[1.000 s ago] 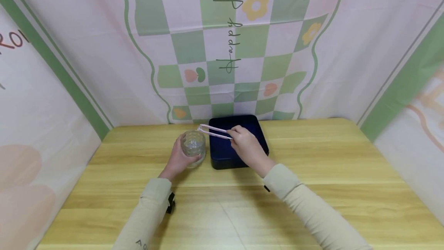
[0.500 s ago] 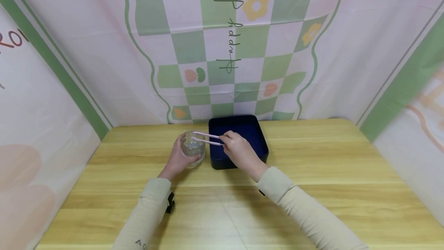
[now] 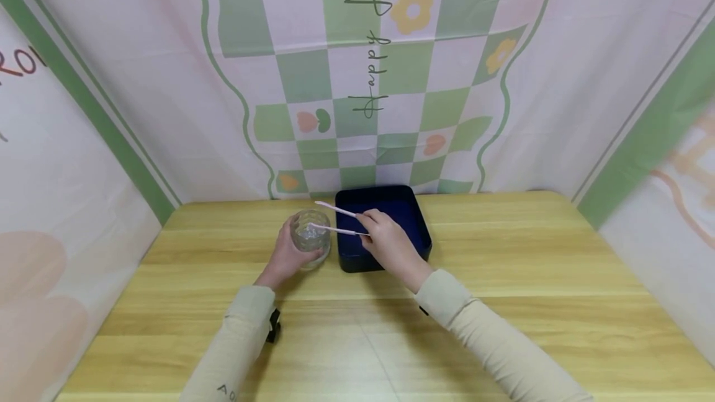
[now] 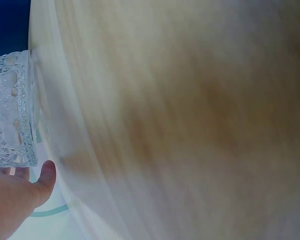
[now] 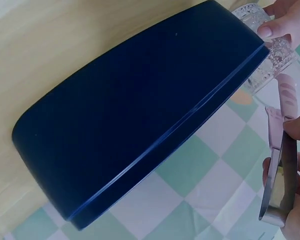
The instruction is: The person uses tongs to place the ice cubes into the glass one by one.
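Note:
A textured clear glass [image 3: 319, 252] stands upright left of the dark blue box, gripped from its left side by my left hand [image 3: 287, 253]. In the left wrist view the thumb [image 4: 46, 177] shows beside the patterned glass [image 4: 10, 110]. Something clear shows inside the glass from above. My right hand [image 3: 391, 247] holds metal tongs with pink tips [image 3: 337, 229], arms spread. One tip overlaps the glass mouth, the other is beyond its far rim. In the right wrist view the tongs [image 5: 288, 172] have nothing between their tips.
The dark blue open box [image 3: 357, 263] sits close to the glass's right, under my right hand. A wooden table [image 3: 503, 327] bears everything. Patterned cloth [image 3: 296, 73] hangs behind its far edge and along both sides.
My right hand moved left and brought the tongs over the glass. Their arms spread wider, and the small clear thing seen at their tips is no longer there. My left hand stayed put.

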Tool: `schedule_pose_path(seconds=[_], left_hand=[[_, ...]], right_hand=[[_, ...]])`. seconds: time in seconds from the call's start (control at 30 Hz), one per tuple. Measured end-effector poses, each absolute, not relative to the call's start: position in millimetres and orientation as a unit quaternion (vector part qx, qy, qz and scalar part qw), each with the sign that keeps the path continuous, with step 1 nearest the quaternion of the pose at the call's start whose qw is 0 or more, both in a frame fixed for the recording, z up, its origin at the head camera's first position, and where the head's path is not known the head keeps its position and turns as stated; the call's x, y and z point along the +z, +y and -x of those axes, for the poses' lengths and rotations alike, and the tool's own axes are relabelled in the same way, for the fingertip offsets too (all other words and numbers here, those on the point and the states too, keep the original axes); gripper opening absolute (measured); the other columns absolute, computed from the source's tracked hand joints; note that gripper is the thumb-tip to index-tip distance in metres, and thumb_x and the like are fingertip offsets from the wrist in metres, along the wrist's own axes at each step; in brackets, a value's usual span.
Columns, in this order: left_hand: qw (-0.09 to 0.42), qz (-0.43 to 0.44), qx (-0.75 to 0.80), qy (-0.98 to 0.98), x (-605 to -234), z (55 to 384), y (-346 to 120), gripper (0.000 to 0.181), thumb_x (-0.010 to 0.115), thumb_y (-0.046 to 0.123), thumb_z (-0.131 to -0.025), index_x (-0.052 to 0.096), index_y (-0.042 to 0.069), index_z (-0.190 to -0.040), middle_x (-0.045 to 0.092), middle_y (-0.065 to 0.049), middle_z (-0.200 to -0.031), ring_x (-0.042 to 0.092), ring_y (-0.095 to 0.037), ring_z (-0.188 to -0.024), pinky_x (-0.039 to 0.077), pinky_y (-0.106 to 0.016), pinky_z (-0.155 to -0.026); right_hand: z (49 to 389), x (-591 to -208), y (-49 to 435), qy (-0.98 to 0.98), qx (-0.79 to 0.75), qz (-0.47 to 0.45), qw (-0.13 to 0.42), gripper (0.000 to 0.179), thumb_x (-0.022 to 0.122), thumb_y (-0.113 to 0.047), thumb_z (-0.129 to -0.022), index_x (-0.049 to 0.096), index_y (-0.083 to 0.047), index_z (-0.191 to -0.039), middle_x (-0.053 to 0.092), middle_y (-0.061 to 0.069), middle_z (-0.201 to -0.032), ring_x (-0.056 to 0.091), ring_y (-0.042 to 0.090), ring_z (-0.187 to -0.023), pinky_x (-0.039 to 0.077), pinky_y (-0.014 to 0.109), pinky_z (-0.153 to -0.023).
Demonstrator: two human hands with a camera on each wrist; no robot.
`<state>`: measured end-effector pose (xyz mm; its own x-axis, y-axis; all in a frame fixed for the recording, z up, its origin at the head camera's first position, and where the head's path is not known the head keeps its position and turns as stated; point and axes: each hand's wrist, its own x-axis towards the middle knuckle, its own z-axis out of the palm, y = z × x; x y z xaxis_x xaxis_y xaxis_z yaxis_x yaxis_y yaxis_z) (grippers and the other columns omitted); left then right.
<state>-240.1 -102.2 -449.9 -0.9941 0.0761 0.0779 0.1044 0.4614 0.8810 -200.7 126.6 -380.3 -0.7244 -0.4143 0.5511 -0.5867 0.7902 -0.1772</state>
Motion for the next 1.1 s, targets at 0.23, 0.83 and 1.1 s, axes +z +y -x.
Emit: schedule_pose_path(seconds=[0.23, 0.83, 1.1], left_hand=[[0.012, 0.050, -0.515, -0.856, -449.3, 238.5, -103.0, 0.101, 0.083, 0.011, -0.067, 0.022, 0.001, -0.147, 0.035, -0.024, -0.146, 0.038, -0.039, -0.134, 0.032, -0.054, -0.114], [0.015, 0.050, -0.515, -0.856, -448.6, 236.5, -102.1, 0.100, 0.083, 0.011, -0.067, 0.024, 0.001, -0.146, 0.036, -0.025, -0.145, 0.038, -0.040, -0.134, 0.032, -0.055, -0.113], [0.003, 0.054, -0.521, -0.852, -448.5, 237.2, -102.8, 0.101, 0.083, 0.012, -0.068, 0.021, 0.002, -0.148, 0.034, -0.024, -0.147, 0.036, -0.040, -0.135, 0.031, -0.055, -0.113]], right_hand=[[204.7, -382.2, 136.9, -0.904, 0.182, -0.267, 0.278, 0.039, 0.075, -0.002, -0.077, 0.065, 0.003, -0.114, 0.066, 0.015, -0.106, 0.064, 0.027, -0.095, 0.057, 0.033, -0.080], [209.0, -376.7, 157.4, -0.905, 0.209, -0.221, 0.296, 0.037, 0.074, -0.002, -0.077, 0.065, 0.005, -0.112, 0.065, 0.018, -0.105, 0.064, 0.031, -0.095, 0.057, 0.038, -0.080], [212.6, -371.7, 173.5, -0.926, 0.235, -0.154, 0.251, 0.039, 0.071, -0.003, -0.081, 0.062, 0.007, -0.117, 0.063, 0.021, -0.107, 0.063, 0.026, -0.076, 0.056, 0.036, -0.064]])
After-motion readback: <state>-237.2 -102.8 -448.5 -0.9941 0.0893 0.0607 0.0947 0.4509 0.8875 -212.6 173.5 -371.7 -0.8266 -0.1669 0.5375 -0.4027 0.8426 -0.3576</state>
